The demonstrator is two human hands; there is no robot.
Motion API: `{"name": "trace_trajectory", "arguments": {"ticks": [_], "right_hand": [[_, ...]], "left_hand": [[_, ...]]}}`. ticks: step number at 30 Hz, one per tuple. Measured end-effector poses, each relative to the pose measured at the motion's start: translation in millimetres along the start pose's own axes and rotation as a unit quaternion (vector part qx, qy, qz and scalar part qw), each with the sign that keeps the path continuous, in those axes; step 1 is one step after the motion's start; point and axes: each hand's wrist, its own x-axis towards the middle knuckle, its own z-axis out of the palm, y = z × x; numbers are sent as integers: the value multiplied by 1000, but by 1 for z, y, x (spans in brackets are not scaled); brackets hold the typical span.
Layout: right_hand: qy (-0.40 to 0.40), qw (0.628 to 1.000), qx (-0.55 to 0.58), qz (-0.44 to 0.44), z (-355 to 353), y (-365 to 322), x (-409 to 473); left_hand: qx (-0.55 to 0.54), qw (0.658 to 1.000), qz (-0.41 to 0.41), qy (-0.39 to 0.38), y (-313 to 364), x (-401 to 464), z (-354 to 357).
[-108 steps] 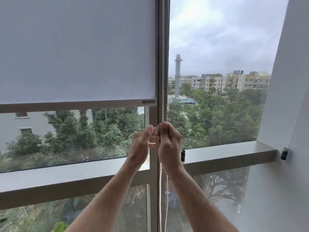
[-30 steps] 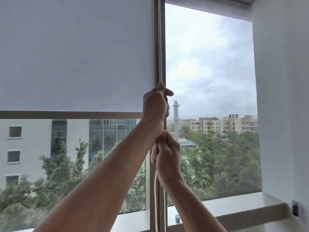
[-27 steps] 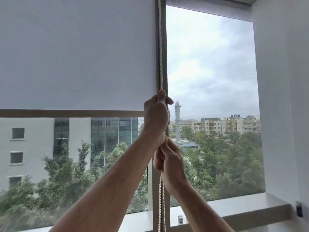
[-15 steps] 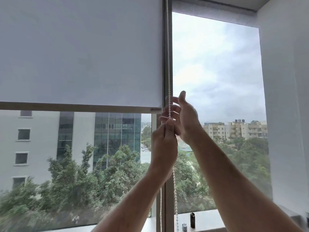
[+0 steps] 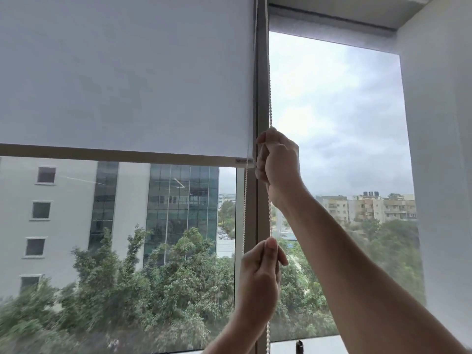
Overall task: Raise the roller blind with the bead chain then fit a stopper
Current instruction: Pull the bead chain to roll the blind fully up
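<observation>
Overcast sky and buildings are showing through the window; roller blind is covering the upper left pane, hem bar sitting higher than 3.6 s ago. Right hand, open half a second ago, is now gripping the bead chain high; left hand is pinching it below. Raising is progressing; stopper not visible

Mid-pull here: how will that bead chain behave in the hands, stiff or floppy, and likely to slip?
Probably floppy: the bead chain runs straight only where the right hand and left hand tension it; the free strand hangs loose beside the window frame. Slipping seems unlikely, since both fists close on bumpy beads. It looks thin and light.
</observation>
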Motion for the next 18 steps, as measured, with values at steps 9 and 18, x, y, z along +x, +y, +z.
{"name": "trace_trajectory", "arguments": {"ticks": [9, 18], "right_hand": [[-9, 998, -41, -35, -21, 27, -43], [12, 997, -65, -35, -28, 54, -72]], "left_hand": [[77, 993, -51, 69, -8, 27, -13], [8, 999, 28, 39, 85, 112, -4]]}}
